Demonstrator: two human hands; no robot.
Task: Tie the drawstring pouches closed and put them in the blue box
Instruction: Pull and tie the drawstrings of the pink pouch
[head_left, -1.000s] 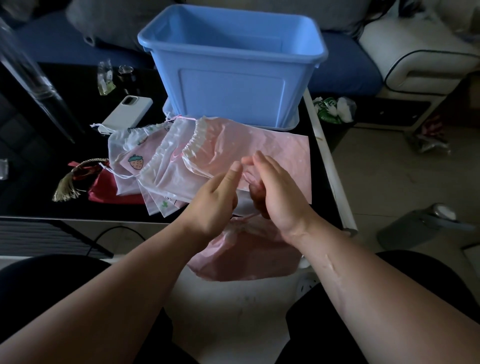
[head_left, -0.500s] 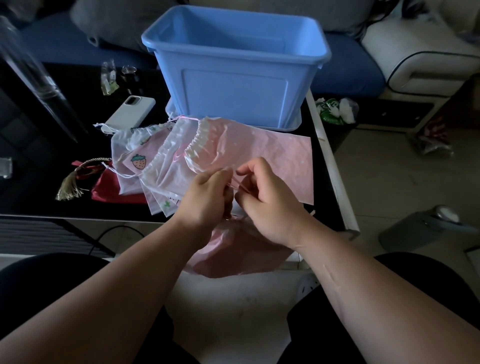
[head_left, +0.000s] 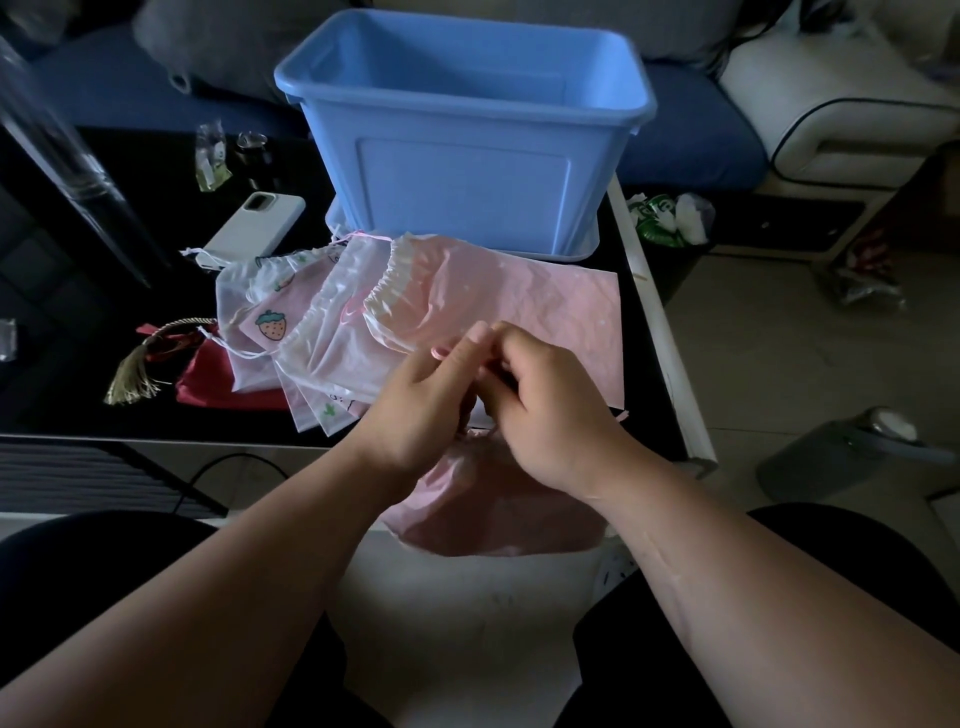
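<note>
Over table (head_left: 62, 395) edge: left hand (head_left: 415, 410) and right hand (head_left: 550, 415), fingers curled, pinch pink pouch's (head_left: 498, 504) drawstring (head_left: 439, 353); blue box (head_left: 467, 182) stands open-topped behind.

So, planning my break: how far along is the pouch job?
Nothing finished shows: the blue box holds no visible pouch. In hand: left hand and right hand pinch the drawstring of one pink pouch. Remaining: the fanned pouches on the table, plus the red pouch.

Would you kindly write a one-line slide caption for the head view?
Left hand and right hand pinch the drawstring of a pink pouch, spare pouches and blue box behind.
</note>
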